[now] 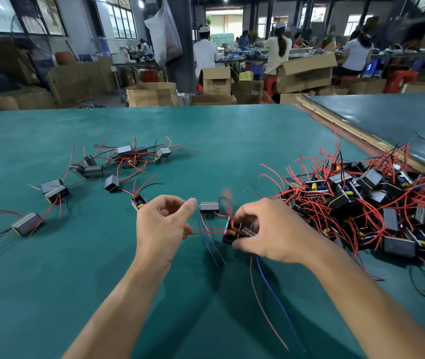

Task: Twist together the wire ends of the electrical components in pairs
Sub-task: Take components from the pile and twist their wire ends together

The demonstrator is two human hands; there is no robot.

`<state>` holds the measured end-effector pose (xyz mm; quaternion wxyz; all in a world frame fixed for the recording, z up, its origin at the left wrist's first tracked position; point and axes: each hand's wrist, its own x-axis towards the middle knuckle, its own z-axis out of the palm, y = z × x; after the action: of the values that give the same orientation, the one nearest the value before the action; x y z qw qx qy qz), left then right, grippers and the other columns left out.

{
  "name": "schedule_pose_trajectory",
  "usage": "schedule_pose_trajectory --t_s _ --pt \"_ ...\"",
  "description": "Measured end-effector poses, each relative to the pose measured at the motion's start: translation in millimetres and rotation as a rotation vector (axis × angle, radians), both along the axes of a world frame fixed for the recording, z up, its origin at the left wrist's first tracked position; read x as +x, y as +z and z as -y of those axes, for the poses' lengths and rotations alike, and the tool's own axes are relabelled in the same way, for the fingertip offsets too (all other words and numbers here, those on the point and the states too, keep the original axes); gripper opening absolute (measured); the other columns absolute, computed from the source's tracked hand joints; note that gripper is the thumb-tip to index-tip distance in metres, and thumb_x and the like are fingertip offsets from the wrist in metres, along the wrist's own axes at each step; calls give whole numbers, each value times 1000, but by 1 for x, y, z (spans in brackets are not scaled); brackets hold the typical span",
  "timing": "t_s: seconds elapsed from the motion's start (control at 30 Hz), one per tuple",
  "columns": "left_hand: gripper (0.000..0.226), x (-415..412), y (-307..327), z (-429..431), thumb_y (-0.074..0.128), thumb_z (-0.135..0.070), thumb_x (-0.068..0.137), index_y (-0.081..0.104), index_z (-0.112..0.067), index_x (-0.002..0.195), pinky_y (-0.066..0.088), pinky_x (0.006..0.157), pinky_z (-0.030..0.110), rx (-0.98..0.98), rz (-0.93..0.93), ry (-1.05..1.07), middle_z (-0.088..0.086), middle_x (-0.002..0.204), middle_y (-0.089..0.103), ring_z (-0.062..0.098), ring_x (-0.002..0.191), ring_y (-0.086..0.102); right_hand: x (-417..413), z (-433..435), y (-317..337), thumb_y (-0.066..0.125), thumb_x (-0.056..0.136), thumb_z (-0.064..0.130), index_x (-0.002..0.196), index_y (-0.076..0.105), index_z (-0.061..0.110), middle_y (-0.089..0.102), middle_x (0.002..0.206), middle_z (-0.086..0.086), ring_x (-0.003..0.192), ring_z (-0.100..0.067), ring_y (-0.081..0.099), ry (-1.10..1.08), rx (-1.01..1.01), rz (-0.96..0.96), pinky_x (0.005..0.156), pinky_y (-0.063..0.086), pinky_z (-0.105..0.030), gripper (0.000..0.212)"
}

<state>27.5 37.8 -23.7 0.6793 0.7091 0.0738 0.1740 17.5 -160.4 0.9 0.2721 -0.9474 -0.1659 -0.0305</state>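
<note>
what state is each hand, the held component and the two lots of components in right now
left hand: fingers curled, pinching the red wire
right hand: fingers curled round the held component
red wire: stretched between held component and left hand
small component: lying on the table
right pile: tangled heap
left group: spread out on the table

Even, bright indoor lighting; wide-angle distortion.
Soft shadows under forearms on tabletop (206, 130); motion blur at right hand (265, 229).
</note>
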Motion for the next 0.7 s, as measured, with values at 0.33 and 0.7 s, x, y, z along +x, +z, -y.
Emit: schedule_pose_trajectory --t_s 0.33,0.7 --pt "12 4 -3 -4 63 -16 90 54 -20 97 44 45 24 -6 -79 -14 8 92 70 10 41 55 24 61 26 78 78 36 114 64 5 64 115 -20 104 -38 61 -831 132 424 89 47 -43 49" --pt "24 17 -7 -25 64 -21 83 50 -28 101 49 57 29 79 -93 157 -6 95 64 13 66 60 18 28 16 74 76 7 124 61 -2 47 134 -27 127 -43 43 -583 160 577 111 29 -44 50"
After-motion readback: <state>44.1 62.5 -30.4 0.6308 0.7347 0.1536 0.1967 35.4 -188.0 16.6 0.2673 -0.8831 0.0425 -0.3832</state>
